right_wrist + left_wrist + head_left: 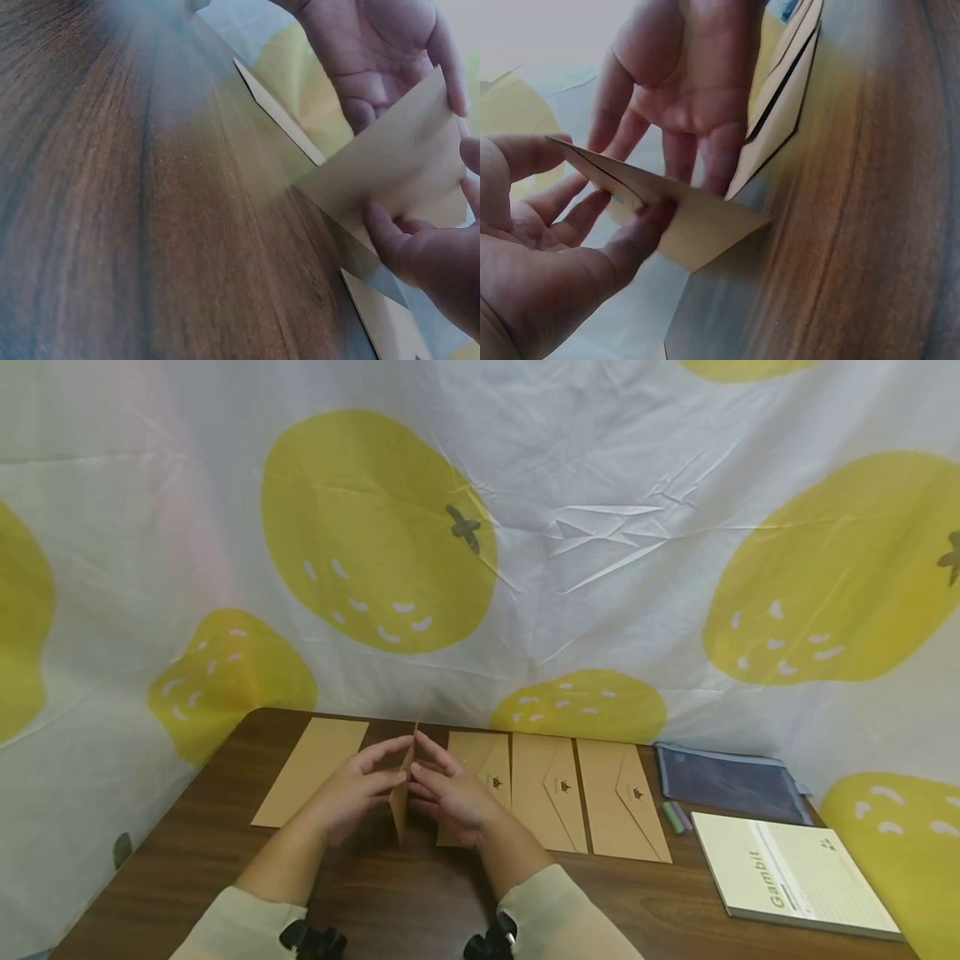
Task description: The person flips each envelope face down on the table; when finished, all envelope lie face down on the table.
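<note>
Between the two hands a brown kraft envelope [402, 793] stands on edge, tilted, above the table. My left hand [347, 789] holds it from the left, the thumb on its face and the fingers near its far edge. From the right my right hand [461, 793] holds the opposite face with thumb and fingertips. The left wrist view shows a flap line on the held envelope [712, 225]; its face in the right wrist view is plain. Flat to the left lies a plain brown envelope [311, 777]. Three flapped envelopes [543, 768] with small crown prints lie in a row to the right.
Right of the row are two small marker-like sticks [677, 817], a dark blue mesh pouch [727, 785] and a cream "Gambit" notebook [795, 877]. All lie on a dark wooden table [390, 902]. A lemon-print curtain [585, 610] hangs behind the table's far edge.
</note>
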Demonstrator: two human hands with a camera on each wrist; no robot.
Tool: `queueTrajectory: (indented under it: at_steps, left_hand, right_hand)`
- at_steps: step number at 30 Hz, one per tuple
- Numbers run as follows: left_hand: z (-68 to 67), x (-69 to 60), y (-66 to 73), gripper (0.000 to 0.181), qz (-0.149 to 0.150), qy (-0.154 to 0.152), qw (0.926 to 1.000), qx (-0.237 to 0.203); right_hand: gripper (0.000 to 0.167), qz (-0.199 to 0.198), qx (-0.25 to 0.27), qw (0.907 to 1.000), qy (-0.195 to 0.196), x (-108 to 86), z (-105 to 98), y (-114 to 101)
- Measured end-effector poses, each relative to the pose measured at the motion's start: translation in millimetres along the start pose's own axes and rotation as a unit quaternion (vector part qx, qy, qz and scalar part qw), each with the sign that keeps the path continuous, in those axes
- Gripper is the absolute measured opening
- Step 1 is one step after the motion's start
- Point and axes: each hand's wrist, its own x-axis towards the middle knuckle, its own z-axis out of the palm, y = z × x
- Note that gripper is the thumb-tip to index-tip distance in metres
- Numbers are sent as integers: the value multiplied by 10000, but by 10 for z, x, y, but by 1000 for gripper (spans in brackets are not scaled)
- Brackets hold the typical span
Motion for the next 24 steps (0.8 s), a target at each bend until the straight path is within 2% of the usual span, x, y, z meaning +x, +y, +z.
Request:
queueTrajectory:
  at_steps: [7, 13, 19, 24]
  left_hand:
    - [-118, -11, 28, 70, 260, 147, 9995, -36]
    - [-260, -17, 5, 74, 364, 349, 9987, -70]
    - [-350, -36, -32, 74, -36, 681, 9975, 204]
    - [-369, -47, -66, 67, -360, 1162, 9906, 624]
  right_hand:
    - [53, 327, 25, 9994, -63, -15, -14, 23]
    - [64, 314, 202, 9993, 42, 7, -59, 34]
    - [67, 317, 321, 9987, 252, 20, -115, 22]
    - [64, 292, 369, 9983, 333, 10, -111, 13]
